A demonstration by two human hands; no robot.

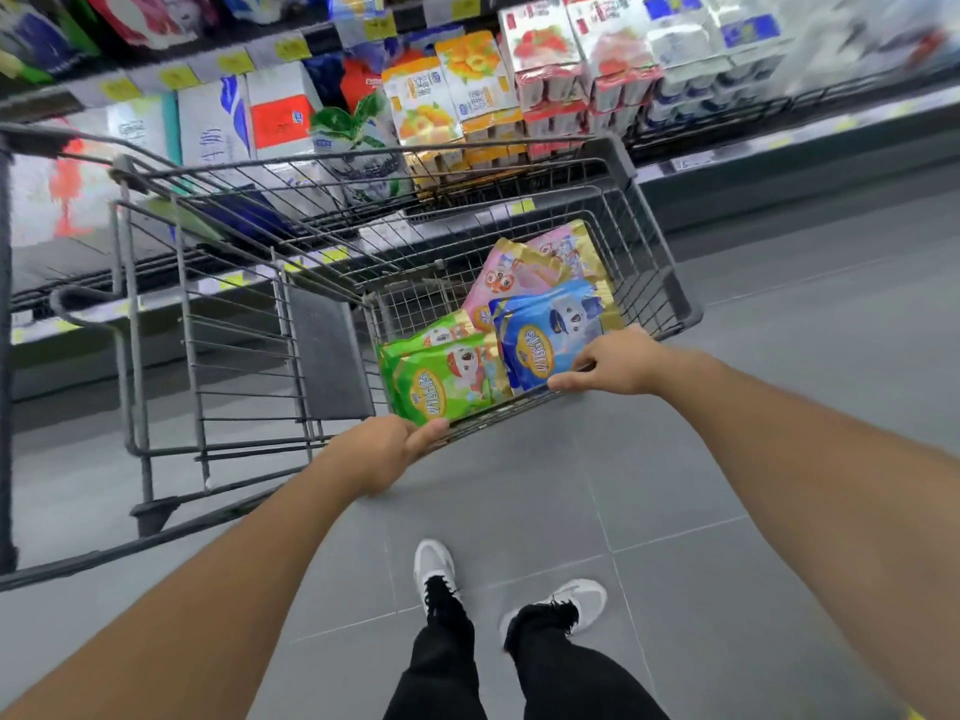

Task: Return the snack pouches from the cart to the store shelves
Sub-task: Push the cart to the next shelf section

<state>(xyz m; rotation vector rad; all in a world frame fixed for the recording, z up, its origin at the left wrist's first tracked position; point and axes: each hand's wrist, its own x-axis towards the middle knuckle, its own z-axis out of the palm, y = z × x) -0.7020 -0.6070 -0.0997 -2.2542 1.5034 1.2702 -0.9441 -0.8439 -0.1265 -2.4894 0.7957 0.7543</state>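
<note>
**Both hands at the near rim of a wire cart holding snack pouches**

Cartoon-printed pouches lie inside the cart [639, 210]: a green pouch [441, 381], a blue pouch [545, 335] and a pink pouch [514, 275]. Their yellow oval logos carry script too blurred to read. Shelf stock [441, 101] and yellow price tags [234, 62] are likewise illegible. The left hand [384, 449] curls loosely over the rim beside the green pouch; the right hand [618, 363] closes its grip on the rim, fingertips hidden behind the wire.

Green pouch [441, 379], blue pouch [545, 335], pink pouches [511, 275], grey wire cart [332, 350], grey tiled floor [727, 511].
</note>
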